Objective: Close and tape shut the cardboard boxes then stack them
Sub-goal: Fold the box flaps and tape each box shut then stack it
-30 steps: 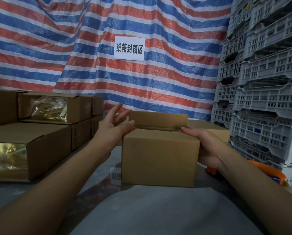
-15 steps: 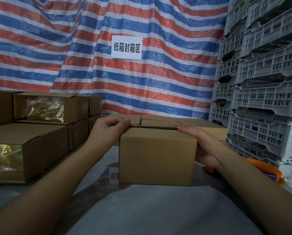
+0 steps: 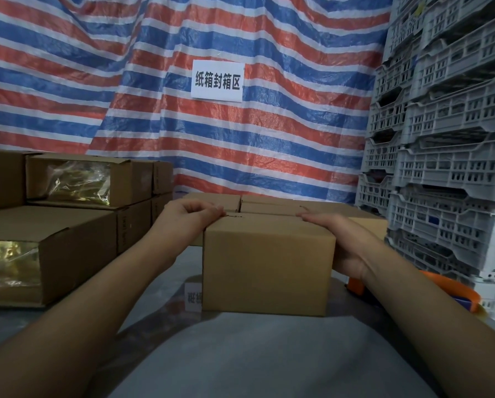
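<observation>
Cardboard box (image 3: 266, 268) upright on grey table (image 3: 240, 360), centre of view, top flaps folded down flat. Left hand (image 3: 187, 218) at top left corner of box, fingers curled together, tips pressing on flap edge. Right hand (image 3: 336, 239) along right side of box, fingers straight and held together, lying flat over top right edge (thumb hidden behind box). More closed boxes (image 3: 269, 203) just behind. Stacked taped cartons (image 3: 76, 239) at left, well apart. Orange tape dispenser (image 3: 453, 291) on table beside right forearm. Grey plastic crates (image 3: 447, 168) stacked at right. Striped tarpaulin (image 3: 183, 124) behind, paper sign (image 3: 217, 81) fixed on it.
</observation>
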Motion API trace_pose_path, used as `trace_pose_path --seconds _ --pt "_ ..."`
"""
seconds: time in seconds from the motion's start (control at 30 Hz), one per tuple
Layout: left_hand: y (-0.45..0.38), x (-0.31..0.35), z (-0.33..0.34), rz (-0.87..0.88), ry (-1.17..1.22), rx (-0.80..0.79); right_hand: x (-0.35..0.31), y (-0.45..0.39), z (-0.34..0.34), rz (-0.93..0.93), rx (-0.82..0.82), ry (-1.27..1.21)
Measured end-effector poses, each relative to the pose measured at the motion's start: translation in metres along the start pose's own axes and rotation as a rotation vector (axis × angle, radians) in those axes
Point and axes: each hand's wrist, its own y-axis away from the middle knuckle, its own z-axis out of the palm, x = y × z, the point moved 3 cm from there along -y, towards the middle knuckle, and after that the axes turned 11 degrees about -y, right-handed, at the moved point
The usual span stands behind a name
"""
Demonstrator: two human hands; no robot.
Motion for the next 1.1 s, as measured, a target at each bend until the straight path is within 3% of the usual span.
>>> trace_pose_path --seconds 0.13,0.23,0.37,0.53,0.77,0.87,0.97,1.03,1.1 --pt "-0.003 0.007 -0.003 -0.039 -0.067 -0.070 -0.002 0.001 -0.001 -0.026 0.037 0.027" --pt "-0.007 0.024 -0.006 -0.023 -0.268 -0.107 -0.002 0.002 -0.001 -0.039 0.058 0.042" --pt "0.002 0.059 0.007 0.220 -0.621 -0.030 -0.002 0.006 0.001 -0.044 0.079 0.076" --pt "0.026 0.074 0.057 0.457 -1.077 -0.389 -0.002 0.008 0.002 -0.042 0.070 0.090" --pt "0.031 0.066 0.064 0.440 -1.122 -0.366 -0.004 0.005 -0.003 -0.090 0.063 0.140" --pt "0.031 0.066 0.064 0.431 -1.116 -0.351 -0.023 0.009 -0.016 -0.324 0.301 0.452" --pt "0.032 0.066 0.064 0.425 -1.112 -0.353 -0.043 0.024 -0.037 -0.537 0.529 1.116" --pt "0.033 0.067 0.064 0.419 -1.104 -0.362 -0.045 0.037 -0.051 -0.471 0.599 1.504" --pt "0.034 0.068 0.064 0.414 -1.113 -0.363 -0.038 0.050 -0.063 -0.312 0.618 1.674"
